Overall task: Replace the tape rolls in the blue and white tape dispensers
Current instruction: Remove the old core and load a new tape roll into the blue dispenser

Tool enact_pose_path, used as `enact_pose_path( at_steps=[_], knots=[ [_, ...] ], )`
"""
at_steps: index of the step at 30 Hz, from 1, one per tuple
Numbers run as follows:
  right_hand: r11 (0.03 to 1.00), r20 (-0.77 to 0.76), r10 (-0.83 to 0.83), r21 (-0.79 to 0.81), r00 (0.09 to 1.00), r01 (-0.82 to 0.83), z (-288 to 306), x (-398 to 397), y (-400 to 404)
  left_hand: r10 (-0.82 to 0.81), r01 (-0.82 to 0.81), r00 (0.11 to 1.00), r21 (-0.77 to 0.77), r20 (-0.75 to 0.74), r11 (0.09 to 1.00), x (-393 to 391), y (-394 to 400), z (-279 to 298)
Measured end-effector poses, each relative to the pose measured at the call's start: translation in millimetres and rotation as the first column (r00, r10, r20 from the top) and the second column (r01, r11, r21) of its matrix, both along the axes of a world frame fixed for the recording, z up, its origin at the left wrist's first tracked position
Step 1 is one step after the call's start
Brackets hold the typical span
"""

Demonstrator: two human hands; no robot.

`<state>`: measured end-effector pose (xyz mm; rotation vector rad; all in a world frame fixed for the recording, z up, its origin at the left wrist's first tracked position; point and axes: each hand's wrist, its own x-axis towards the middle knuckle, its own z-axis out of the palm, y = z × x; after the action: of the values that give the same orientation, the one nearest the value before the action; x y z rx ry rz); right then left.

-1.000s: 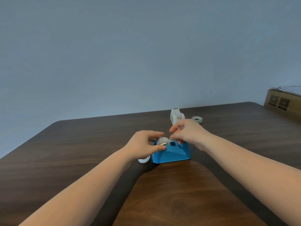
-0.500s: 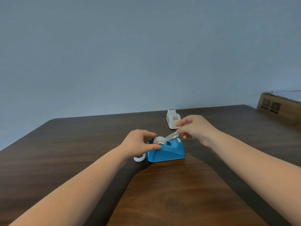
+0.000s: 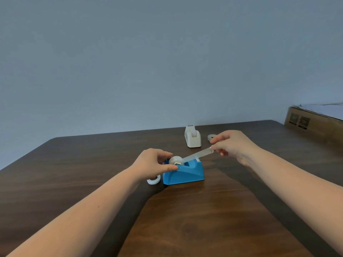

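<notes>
the blue dispenser [image 3: 183, 173] sits near the middle of the dark wooden table [image 3: 204, 219], with a tape roll [image 3: 176, 160] seated in its top. the left hand [image 3: 154, 163] curls over the dispenser's left end, thumb and fingers gripping the roll. the right hand [image 3: 233, 145] pinches the free end of a tape strip [image 3: 197, 154] drawn up and to the right from the roll. a spare white ring [image 3: 153, 180] lies just left of the dispenser. farther back stands the white dispenser [image 3: 192, 137], a clear roll [image 3: 212, 137] to its right, partly hidden by the right hand. a cardboard box [image 3: 315, 123] sits at the far right
</notes>
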<state>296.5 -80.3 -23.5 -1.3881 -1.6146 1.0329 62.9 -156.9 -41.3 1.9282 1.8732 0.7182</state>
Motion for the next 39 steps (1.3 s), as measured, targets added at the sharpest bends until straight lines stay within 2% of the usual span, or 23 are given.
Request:
enact_pose_path(
  at_steps=[19, 28, 39],
  knots=[
    [0.999, 0.053, -0.032, -0.037, 0.998, 0.034, -23, 11, 3, 0.015, -0.015, 1.000, -0.002, 0.001, 1.000, -1, 0, -2],
    [0.999, 0.214, -0.005, -0.044, 0.977, 0.015, -49, -6, 0, 0.009, -0.009, 1.000, 0.000, 0.002, 1.000, -1, 0, -1],
    [0.998, 0.390, 0.008, 0.057, 0.921, -0.033, -58, -29, -3, 0.009, -0.009, 1.000, 0.018, 0.011, 1.000, 0, -1, -2]
  ],
)
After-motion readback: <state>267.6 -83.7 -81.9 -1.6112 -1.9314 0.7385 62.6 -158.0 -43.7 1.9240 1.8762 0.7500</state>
